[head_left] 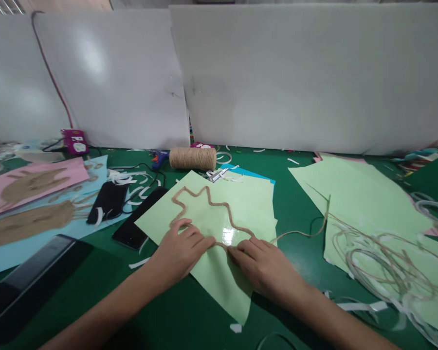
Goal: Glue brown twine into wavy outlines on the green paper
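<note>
A light green paper sheet lies turned at an angle in front of me, with brown twine laid on it in a wavy, stepped outline. My left hand rests on the sheet's left part, its fingers bent together and their tips at the near stretch of twine. Fingers closed, my right hand holds the twine a little to the right of that, close to the paper. From beside this hand a loose tail of twine runs right. The undersides of both hands are hidden.
Behind the sheet are a twine spool, a blue glue gun and scissors. Phones and pink and blue sheets with brown shapes lie left. Coiled twine and white strips cover green paper at right. White boards stand behind.
</note>
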`<move>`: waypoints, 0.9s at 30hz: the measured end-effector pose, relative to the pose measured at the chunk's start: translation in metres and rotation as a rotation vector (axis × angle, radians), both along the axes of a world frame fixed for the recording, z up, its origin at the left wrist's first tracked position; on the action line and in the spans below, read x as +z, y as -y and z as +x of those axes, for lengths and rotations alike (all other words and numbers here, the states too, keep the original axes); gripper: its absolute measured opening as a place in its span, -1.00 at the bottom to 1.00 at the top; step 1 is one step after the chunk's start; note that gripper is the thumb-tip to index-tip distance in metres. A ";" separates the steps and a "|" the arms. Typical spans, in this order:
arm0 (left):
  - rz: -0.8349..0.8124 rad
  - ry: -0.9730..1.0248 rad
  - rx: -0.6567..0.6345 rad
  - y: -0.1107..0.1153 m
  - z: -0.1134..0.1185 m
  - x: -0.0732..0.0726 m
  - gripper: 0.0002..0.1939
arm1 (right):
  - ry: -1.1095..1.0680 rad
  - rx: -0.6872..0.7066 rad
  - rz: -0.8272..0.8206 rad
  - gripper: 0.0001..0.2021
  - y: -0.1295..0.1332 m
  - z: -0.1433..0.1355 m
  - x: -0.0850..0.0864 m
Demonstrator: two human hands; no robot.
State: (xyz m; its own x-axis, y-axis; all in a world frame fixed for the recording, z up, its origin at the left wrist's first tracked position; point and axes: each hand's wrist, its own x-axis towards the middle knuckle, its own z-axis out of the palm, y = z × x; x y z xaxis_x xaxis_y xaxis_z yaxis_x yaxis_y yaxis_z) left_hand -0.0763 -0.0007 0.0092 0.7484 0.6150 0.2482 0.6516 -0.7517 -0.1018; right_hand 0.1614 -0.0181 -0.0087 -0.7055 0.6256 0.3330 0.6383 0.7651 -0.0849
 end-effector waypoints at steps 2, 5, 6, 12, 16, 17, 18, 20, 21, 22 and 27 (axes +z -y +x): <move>-0.004 -0.005 0.032 0.000 0.000 0.001 -0.78 | 0.004 -0.001 0.000 -0.80 0.001 0.001 0.000; -0.028 0.023 0.054 -0.001 0.000 0.002 -0.83 | -0.002 0.000 -0.014 -0.82 0.001 0.002 0.001; -0.053 0.050 0.062 -0.001 0.000 0.002 -0.84 | -0.011 -0.003 -0.024 -0.83 0.001 0.003 0.001; -0.365 0.390 0.359 -0.005 -0.002 0.008 -0.90 | -0.068 -0.097 -0.087 -0.89 0.003 0.003 0.001; -0.400 0.494 0.467 -0.009 -0.005 0.013 -0.89 | -0.079 -0.106 -0.064 -0.91 0.004 0.001 -0.002; -0.354 0.478 0.435 -0.010 -0.004 0.013 -0.88 | -0.081 -0.107 -0.058 -0.92 0.004 0.001 -0.002; -0.311 0.439 0.374 -0.010 -0.001 0.014 -0.87 | -0.082 -0.111 -0.052 -0.92 0.005 0.001 -0.003; -0.279 0.310 0.198 -0.012 0.008 0.014 -0.85 | -0.080 -0.122 -0.037 -0.93 0.005 0.000 -0.003; -0.289 0.230 0.112 -0.012 0.014 0.013 -0.85 | -0.077 -0.134 -0.029 -0.94 0.005 0.000 -0.004; -0.304 0.156 0.042 -0.013 0.021 0.012 -0.86 | -0.072 -0.155 -0.021 -0.94 0.006 0.000 -0.004; -0.359 0.039 -0.102 -0.017 0.042 0.002 -0.91 | -0.042 -0.250 0.006 -0.96 0.006 0.001 -0.004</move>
